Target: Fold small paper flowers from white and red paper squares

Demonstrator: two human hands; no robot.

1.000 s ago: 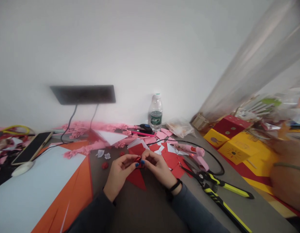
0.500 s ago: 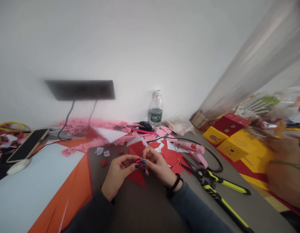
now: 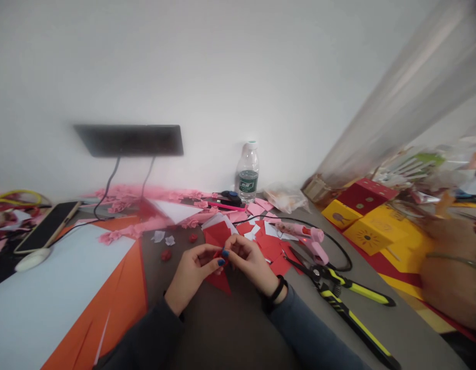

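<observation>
A small piece of red paper (image 3: 217,255) is pinched between my two hands, mostly hidden by the fingers. My left hand (image 3: 195,270) grips it from the left with thumb and forefinger. From the other side my right hand (image 3: 247,262) holds it, fingertips close against the left ones. Beneath and behind the hands lie red paper sheets (image 3: 218,233) on the grey table (image 3: 230,334). Two small crumpled red paper pieces, one of them a red rosette (image 3: 166,255), rest left of my hands beside white paper scraps (image 3: 158,236).
Black-and-yellow pliers (image 3: 338,290) and a pink glue gun (image 3: 301,234) with a black cord lie to the right. A water bottle (image 3: 248,174) stands by the wall. Left are orange paper (image 3: 122,277), a mouse (image 3: 32,260) and a phone (image 3: 49,226). A co-worker's arm (image 3: 451,272) is near yellow boxes (image 3: 368,236).
My fingertips have drawn closer together around the red paper, and less of it shows. The camera view has shifted slightly. Surrounding things stay in place.
</observation>
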